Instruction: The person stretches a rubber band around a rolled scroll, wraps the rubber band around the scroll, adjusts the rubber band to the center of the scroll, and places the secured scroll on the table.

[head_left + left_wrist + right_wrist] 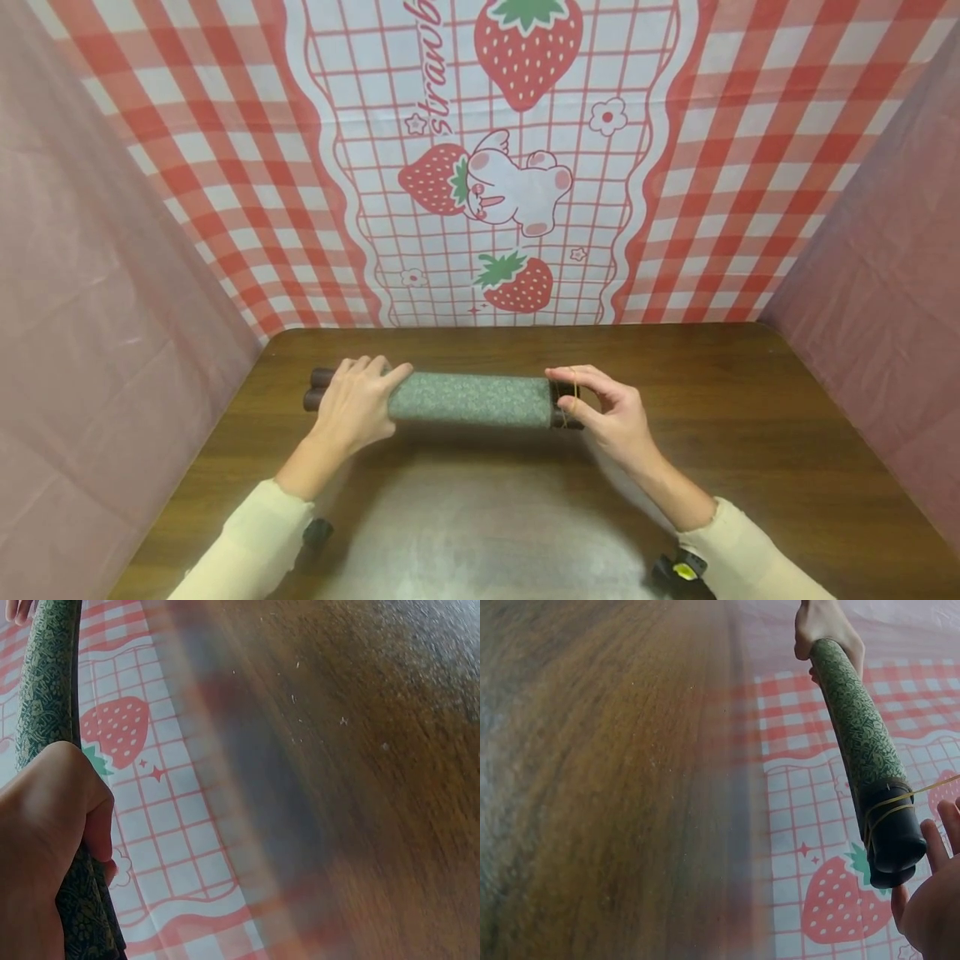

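Note:
A rolled scroll (472,400) with green patterned cloth and dark roller ends spans both hands, lifted off the tabletop. My left hand (356,408) grips it from above near its left end, where two dark roller knobs (321,379) stick out. At the other end, my right hand (621,417) holds a thin tan rubber band (934,784) with its fingers and thumb. The band loops round the dark right end (897,844), and one strand is drawn out taut toward my fingers in the right wrist view.
Below the scroll lies a brown wooden table (480,517) with a shiny front area. Behind it hangs a red and white checked strawberry cloth (517,283). Plain pinkish curtains (885,250) close in both sides.

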### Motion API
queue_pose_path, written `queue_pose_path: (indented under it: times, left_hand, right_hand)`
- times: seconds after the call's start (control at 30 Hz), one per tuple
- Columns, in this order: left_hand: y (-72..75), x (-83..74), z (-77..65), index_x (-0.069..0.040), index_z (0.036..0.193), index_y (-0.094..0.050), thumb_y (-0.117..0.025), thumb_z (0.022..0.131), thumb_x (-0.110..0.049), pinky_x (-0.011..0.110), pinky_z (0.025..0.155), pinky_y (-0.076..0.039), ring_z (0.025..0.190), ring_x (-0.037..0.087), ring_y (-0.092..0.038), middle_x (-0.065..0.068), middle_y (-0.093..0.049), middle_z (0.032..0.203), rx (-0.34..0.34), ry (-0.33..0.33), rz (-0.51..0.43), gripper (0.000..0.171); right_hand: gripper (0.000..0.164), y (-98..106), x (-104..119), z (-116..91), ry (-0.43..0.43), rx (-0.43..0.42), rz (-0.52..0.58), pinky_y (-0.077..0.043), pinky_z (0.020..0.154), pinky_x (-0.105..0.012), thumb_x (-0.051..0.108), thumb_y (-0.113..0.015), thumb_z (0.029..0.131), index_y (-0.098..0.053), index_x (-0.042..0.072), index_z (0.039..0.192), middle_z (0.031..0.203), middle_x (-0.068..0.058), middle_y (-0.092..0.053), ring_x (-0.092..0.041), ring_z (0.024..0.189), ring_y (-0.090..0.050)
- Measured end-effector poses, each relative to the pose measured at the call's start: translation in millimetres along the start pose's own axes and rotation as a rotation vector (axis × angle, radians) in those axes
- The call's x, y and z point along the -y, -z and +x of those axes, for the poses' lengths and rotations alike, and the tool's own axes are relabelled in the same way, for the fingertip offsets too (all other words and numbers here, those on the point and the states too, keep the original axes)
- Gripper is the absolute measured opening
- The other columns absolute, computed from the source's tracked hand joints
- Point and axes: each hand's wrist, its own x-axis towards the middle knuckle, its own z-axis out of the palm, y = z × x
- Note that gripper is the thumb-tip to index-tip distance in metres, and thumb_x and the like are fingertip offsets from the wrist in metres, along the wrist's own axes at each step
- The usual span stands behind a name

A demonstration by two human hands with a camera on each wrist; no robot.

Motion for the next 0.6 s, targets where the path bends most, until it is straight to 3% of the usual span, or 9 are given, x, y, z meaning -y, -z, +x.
queue_pose_path:
  times: [0.3,0.6]
  left_hand:
    - [0.6,-2.3,-0.4,-0.019,0.136,-0.075,-0.095,0.063,-0.016,0.053,0.087,-0.062,0.097,0.037,-0.075,0.014,-0.079,0.107,0.066,0.054,-0.015,0.076]
    - [-0.5,-2.9,-1.4,-0.017,0.136,-0.074,-0.094,0.063,-0.014,0.053,0.087,-0.061,0.099,0.039,-0.076,0.016,-0.081,0.111,0.108,0.097,-0.033,0.075]
  right_hand:
    - [0.036,-0.1,2.1,0.9,0.002,0.022,-0.032,-0.055,0.113,-0.016,-0.020,-0.075,0.092,-0.076,-0.013,0.127,0.133,0.014,-0.082,-0.001,0.129,-0.074]
    - [0.035,-0.4,3.2,0.6,0.057,0.014,-0.005,-0.058,0.112,-0.018,-0.025,-0.077,0.086,-0.078,-0.016,0.120,0.130,0.008,-0.084,-0.005,0.125,-0.078]
